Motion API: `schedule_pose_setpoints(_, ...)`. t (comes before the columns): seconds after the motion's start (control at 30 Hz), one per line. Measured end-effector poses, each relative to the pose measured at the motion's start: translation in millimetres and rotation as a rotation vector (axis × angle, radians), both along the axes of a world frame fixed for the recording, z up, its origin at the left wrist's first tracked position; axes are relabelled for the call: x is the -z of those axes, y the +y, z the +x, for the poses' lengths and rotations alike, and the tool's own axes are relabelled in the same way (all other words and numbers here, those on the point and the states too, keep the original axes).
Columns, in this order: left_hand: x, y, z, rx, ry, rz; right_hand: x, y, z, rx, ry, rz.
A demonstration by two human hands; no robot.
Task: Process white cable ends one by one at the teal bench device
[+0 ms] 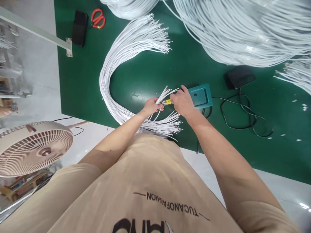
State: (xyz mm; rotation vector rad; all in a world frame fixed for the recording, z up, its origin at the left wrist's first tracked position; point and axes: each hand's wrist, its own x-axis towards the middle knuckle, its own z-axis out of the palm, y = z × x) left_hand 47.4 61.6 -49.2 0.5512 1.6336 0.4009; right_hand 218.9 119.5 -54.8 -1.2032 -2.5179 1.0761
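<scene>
My left hand (153,106) is closed around a small bunch of white cables (165,93), whose cut ends fan out up and to the right. Just right of those fingers is a yellow piece with a metal tip (167,102). My right hand (181,101) is closed at its right end, and the fingers hide how they grip it. Beside that hand a teal box (200,96) with a shallow recess rests on the table, partly covered by the hand. A long bundle of white cables (105,76) curves in a C around both hands.
Large coils of white cable (233,35) fill the back right of the green table (155,71). Red-handled scissors (98,18) and a black phone-like object (80,28) lie back left. A black device (239,77) and loose black cord (228,124) lie right. A fan (36,147) stands left.
</scene>
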Motion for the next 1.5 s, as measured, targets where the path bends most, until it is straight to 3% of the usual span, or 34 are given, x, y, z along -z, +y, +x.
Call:
schedule_pose_setpoints(0.27,2.8,0.0,1.9,0.013,-0.011,-0.023,-2.1,-1.4,1.0,0.001,-0.017,0.012)
schedule_pose_setpoints(0.47,-4.7,1.7,1.6,0.002,-0.024,-0.025,-7.0,-13.0,21.4,0.243,-0.23,0.261)
schedule_pose_setpoints(0.63,-8.5,2.4,-1.3,-0.028,-0.01,-0.042,1.5,-14.8,32.3,0.299,-0.255,0.283)
schedule_pose_setpoints(0.77,-14.0,-0.5,-13.6,-0.047,-0.026,0.022,-9.2,-20.7,21.7,0.343,-0.22,0.302)
schedule_pose_setpoints(0.83,-19.8,-2.0,-21.5,-0.039,-0.077,0.098,-21.0,-34.1,6.6,0.285,-0.149,0.295)
schedule_pose_setpoints(1.0,-36.8,-1.5,-35.3,-0.003,-0.102,0.153,-34.5,-85.9,-44.7,-0.282,0.082,0.287)
schedule_pose_setpoints(1.1,-44.0,1.2,-37.6,0.007,-0.072,0.112,-24.4,-107.4,-64.2,-0.297,-0.039,0.285)
schedule_pose_setpoints(1.27,-50.7,3.6,-37.7,-0.053,-0.163,0.114,-10.4,-132.6,-69.6,-0.161,-0.304,0.072)
schedule_pose_setpoints(1.4,-54.7,1.8,-39.9,-0.102,-0.225,0.106,-17.4,-136.9,-66.3,-0.025,-0.336,-0.198)
schedule_pose_setpoints(1.47,-56.3,0.1,-41.9,-0.082,-0.227,0.102,-25.4,-123.6,-63.7,0.137,-0.306,-0.37)
schedule_pose_setpoints(1.5,-56.9,-0.9,-42.8,-0.067,-0.224,0.107,-29.9,-113.5,-62.4,0.283,-0.244,-0.416)
